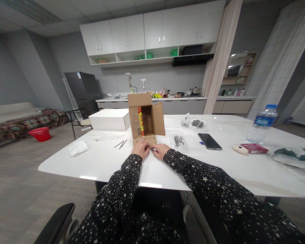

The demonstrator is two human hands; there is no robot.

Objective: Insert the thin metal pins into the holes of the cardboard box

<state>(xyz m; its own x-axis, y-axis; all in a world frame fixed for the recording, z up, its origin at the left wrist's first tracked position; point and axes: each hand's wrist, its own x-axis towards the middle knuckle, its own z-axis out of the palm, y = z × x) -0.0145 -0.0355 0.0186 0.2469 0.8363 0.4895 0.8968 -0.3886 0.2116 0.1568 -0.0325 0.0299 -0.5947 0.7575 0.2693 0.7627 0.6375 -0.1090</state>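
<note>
An opened cardboard box [145, 118] lies on the white table with its opening towards me and its flaps spread. Its left flap and front flap carry rows of small dots, and red-and-yellow tape [141, 121] runs down the left flap. My left hand [141, 149] is closed at the edge of the front flap, its fingers bent over the cardboard. Close beside it, my right hand [161, 151] has its fingertips pressed together at the flap's right corner. Whatever is between those fingertips is too small to tell.
Left of the box are a white box [109, 119], thin metal rods [122, 144] and a crumpled tissue [78, 148]. To the right lie a clear bag of small dark parts [179, 142], a phone [209, 141], a maroon packet [255, 148] and a water bottle [262, 124].
</note>
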